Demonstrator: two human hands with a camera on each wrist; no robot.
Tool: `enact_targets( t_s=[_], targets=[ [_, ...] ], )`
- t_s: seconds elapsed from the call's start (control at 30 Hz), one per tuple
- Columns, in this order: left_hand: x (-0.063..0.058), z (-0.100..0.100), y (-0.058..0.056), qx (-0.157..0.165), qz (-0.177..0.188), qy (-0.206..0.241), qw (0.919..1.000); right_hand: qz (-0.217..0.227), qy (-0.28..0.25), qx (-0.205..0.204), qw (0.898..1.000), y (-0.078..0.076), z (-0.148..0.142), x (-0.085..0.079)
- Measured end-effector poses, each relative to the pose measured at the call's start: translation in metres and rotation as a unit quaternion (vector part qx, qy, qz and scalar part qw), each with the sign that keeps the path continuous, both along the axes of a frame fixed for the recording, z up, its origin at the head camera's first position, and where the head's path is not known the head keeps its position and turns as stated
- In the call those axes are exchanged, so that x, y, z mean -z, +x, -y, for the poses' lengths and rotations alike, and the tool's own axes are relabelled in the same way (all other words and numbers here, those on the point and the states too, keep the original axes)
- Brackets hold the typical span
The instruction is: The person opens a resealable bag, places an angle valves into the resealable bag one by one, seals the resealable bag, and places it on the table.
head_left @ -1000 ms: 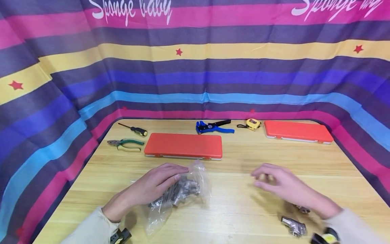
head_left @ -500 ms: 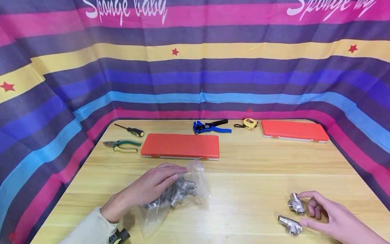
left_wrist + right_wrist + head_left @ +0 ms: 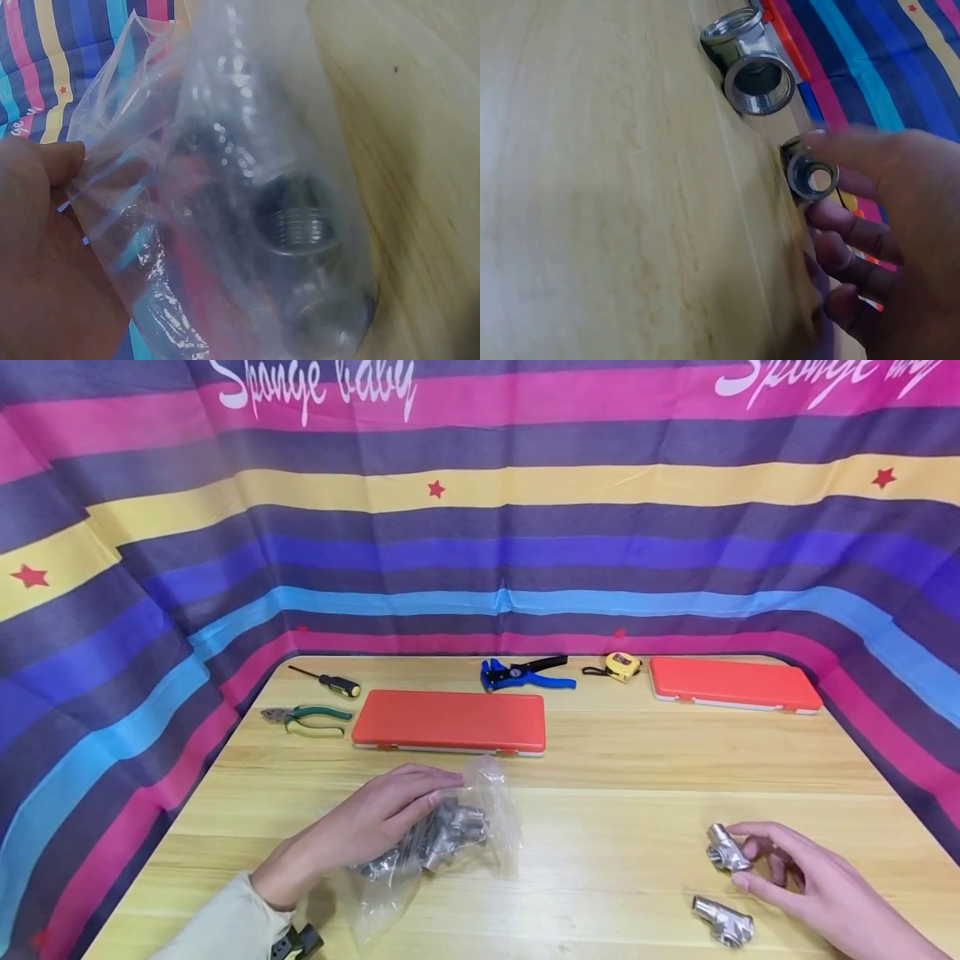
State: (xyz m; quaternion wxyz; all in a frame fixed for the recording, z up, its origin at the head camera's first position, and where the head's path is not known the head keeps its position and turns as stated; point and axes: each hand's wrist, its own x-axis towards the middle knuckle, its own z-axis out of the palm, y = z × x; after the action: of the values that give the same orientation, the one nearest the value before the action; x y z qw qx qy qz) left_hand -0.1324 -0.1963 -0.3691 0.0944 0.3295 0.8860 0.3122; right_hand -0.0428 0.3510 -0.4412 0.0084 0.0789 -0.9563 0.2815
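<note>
My left hand (image 3: 367,822) grips the clear plastic bag (image 3: 492,797) at the middle of the table in the head view. Several silvery metal pipe fittings (image 3: 459,828) lie inside it. In the left wrist view the thumb pinches the film of the bag (image 3: 150,292), and a threaded opening shows through. On the right, my right hand (image 3: 825,881) holds a metal tee fitting (image 3: 724,850) between thumb and forefinger, at the table top. A second tee fitting (image 3: 723,921) lies just nearer; the right wrist view shows that loose tee fitting (image 3: 757,75) with two threaded openings.
Behind the bag lies a red flat case (image 3: 450,721); another red case (image 3: 735,683) is at the back right. Pliers (image 3: 307,718), a screwdriver (image 3: 330,681), a blue wire stripper (image 3: 527,674) and a yellow tape measure (image 3: 622,666) line the back. A striped curtain (image 3: 510,552) surrounds the table.
My right hand has moved from mid-table to the right and down to the farther tee fitting, which has shifted slightly and now sits between its fingers. The left hand stays on the bag.
</note>
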Motion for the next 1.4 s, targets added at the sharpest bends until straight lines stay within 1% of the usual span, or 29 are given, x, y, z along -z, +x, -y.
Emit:
enact_targets(
  t_s=[0.13,0.2,0.27,0.4,0.43,0.5,0.6,0.73,0.87,0.97,1.07,1.1,1.2,1.3,1.4],
  targets=[
    [0.001,0.0,0.0,0.0,0.0,0.001,1.0,-0.023,-0.004,0.014,1.0,-0.002,0.002,0.001],
    [0.001,-0.001,0.0,0.0,0.0,0.003,1.0,-0.025,-0.001,0.02,0.999,-0.003,0.0,0.0],
    [0.001,-0.001,0.0,0.002,0.0,0.004,1.0,-0.012,0.006,0.029,0.999,-0.005,-0.002,-0.001],
    [0.001,-0.002,0.0,0.003,-0.003,0.005,1.0,0.031,0.025,0.048,0.998,-0.007,-0.004,-0.005],
    [0.001,-0.002,0.0,0.003,-0.003,0.005,1.0,0.033,0.027,0.05,0.998,-0.008,-0.004,-0.006],
    [0.001,-0.002,0.0,0.003,-0.004,0.005,1.0,0.027,0.03,0.047,0.998,-0.009,-0.004,-0.006],
    [0.001,-0.003,0.0,0.004,-0.005,0.005,1.0,-0.01,0.019,0.035,0.999,-0.014,0.0,-0.005],
    [0.0,-0.003,-0.001,0.004,-0.006,0.004,1.0,-0.056,-0.015,0.002,0.998,-0.024,0.012,-0.009],
    [0.0,-0.003,0.0,0.004,-0.009,0.004,0.9999,-0.073,-0.041,-0.048,0.995,-0.04,0.04,-0.021],
    [0.001,-0.003,0.0,0.002,-0.008,0.005,1.0,-0.074,-0.056,-0.105,0.99,-0.053,0.069,-0.03],
    [0.001,-0.002,0.001,-0.001,-0.003,0.006,1.0,-0.05,-0.066,-0.151,0.985,-0.063,0.1,-0.039],
    [0.001,-0.002,0.001,-0.002,-0.002,0.006,1.0,-0.043,-0.072,-0.166,0.982,-0.067,0.111,-0.042],
    [0.001,-0.001,0.002,-0.003,-0.005,0.005,1.0,-0.041,-0.083,-0.209,0.974,-0.076,0.143,-0.048],
    [0.001,-0.001,0.002,-0.005,-0.007,0.004,1.0,-0.054,-0.089,-0.251,0.962,-0.087,0.176,-0.047],
    [0.001,0.0,0.001,-0.008,-0.003,0.004,1.0,-0.044,-0.078,-0.267,0.959,-0.096,0.207,-0.042]
  ],
)
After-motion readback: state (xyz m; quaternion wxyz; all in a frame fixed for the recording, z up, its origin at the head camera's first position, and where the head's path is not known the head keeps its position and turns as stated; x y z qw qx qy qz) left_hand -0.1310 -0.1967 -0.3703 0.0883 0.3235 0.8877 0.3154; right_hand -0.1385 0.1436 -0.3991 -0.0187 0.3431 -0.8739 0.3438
